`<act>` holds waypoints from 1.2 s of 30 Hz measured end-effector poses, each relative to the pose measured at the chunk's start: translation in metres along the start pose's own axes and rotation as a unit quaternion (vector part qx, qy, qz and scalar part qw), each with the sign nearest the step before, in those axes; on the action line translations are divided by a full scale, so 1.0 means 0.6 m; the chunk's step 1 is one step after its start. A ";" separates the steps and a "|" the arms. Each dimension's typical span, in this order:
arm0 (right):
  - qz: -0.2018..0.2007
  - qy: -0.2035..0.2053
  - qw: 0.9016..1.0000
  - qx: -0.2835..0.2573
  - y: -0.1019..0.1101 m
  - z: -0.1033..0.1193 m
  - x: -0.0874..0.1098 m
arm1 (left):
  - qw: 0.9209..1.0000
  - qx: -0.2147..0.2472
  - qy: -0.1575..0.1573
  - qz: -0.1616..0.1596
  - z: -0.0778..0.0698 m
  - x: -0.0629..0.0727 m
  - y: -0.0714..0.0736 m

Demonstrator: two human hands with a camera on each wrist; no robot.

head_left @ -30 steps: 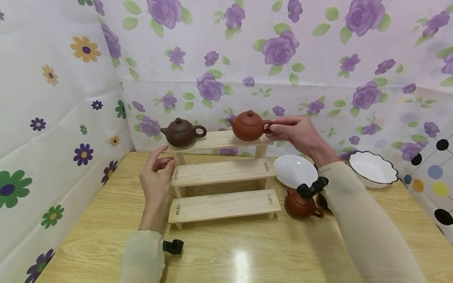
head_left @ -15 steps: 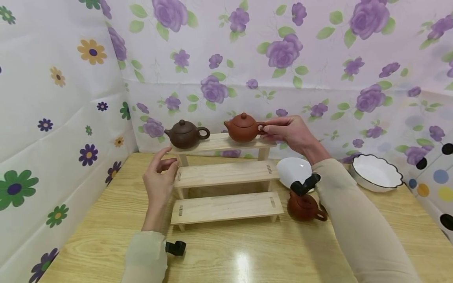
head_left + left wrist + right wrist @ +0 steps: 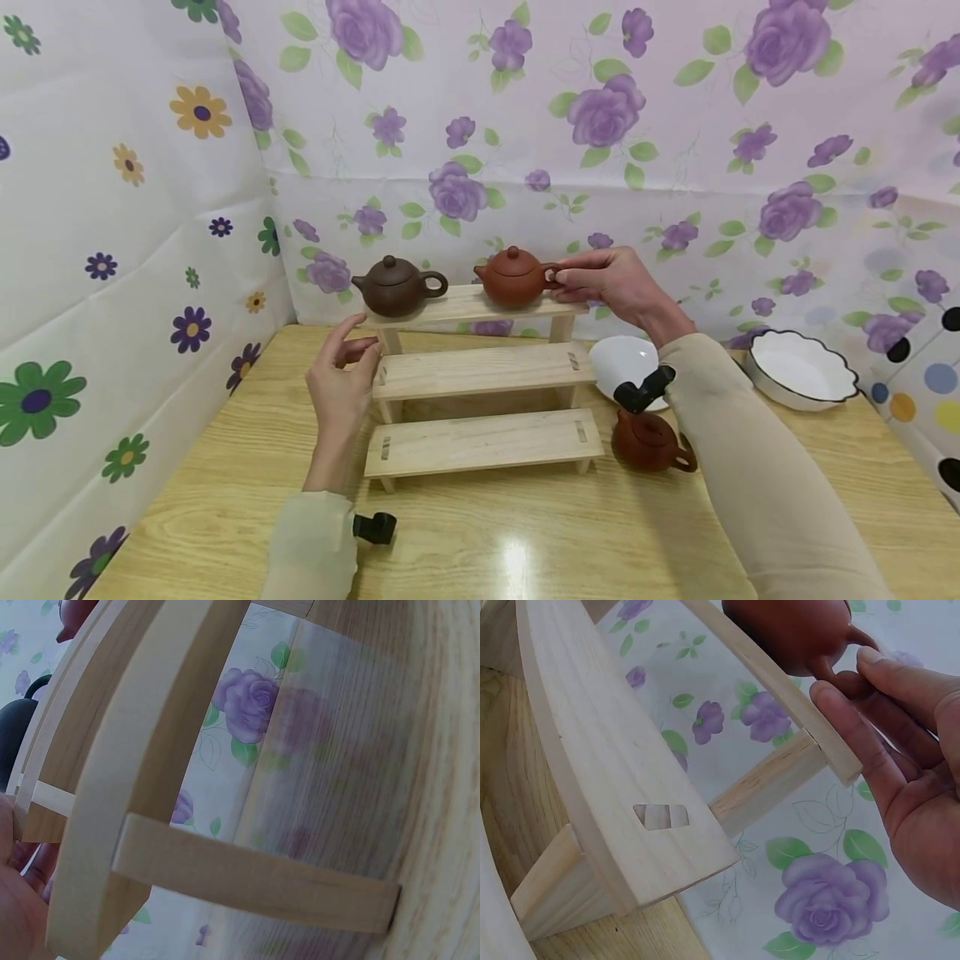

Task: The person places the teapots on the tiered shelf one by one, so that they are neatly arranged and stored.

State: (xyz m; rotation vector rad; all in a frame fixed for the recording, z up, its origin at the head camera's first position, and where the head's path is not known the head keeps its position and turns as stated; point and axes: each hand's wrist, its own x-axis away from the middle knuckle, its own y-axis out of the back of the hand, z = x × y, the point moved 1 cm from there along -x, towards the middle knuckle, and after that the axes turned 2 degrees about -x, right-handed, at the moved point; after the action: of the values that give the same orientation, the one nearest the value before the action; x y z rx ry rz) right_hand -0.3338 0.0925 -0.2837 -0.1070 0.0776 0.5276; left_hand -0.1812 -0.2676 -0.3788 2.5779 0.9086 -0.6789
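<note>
Near the right end of the top tier of a three-tier wooden display stand [image 3: 483, 369] is a reddish-brown teapot [image 3: 513, 278]. My right hand [image 3: 617, 285] pinches its handle [image 3: 855, 679] between thumb and fingers; spout and lid knob face left and up. At the top tier's left end sits a dark brown teapot [image 3: 393, 287], its handle to the right. My left hand [image 3: 343, 375] holds the stand's left end, index finger at the top tier, thumb by the middle one. Its fingers are partly hidden behind wood in the left wrist view.
Right of the stand, another reddish-brown teapot [image 3: 649, 442] sits on the wooden table [image 3: 450, 542], partly behind my right wrist camera. Behind it lies a white dish [image 3: 624, 362]. A scalloped white bowl [image 3: 801, 371] with a dark rim stands farther right. Flowered cloth [image 3: 525, 125] rises behind.
My right hand has moved the reddish-brown teapot left and slightly down onto the top tier. My left hand keeps its place on the stand. The view has shifted slightly.
</note>
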 end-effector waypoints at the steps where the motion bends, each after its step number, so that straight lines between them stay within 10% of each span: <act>1: -0.001 -0.002 1.000 0.005 0.000 0.001 0.000 | 1.000 0.001 0.000 0.000 0.000 0.000 0.000; 36: -0.024 -0.048 0.993 0.109 -0.004 0.019 -0.006 | 1.000 0.007 -0.001 -0.006 -0.002 0.001 0.001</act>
State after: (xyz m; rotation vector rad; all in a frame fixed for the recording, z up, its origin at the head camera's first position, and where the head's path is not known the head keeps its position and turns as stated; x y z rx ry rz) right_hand -0.3349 0.0900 -0.2717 0.1295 0.0375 0.4723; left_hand -0.1796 -0.2672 -0.3779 2.5856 0.9222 -0.6920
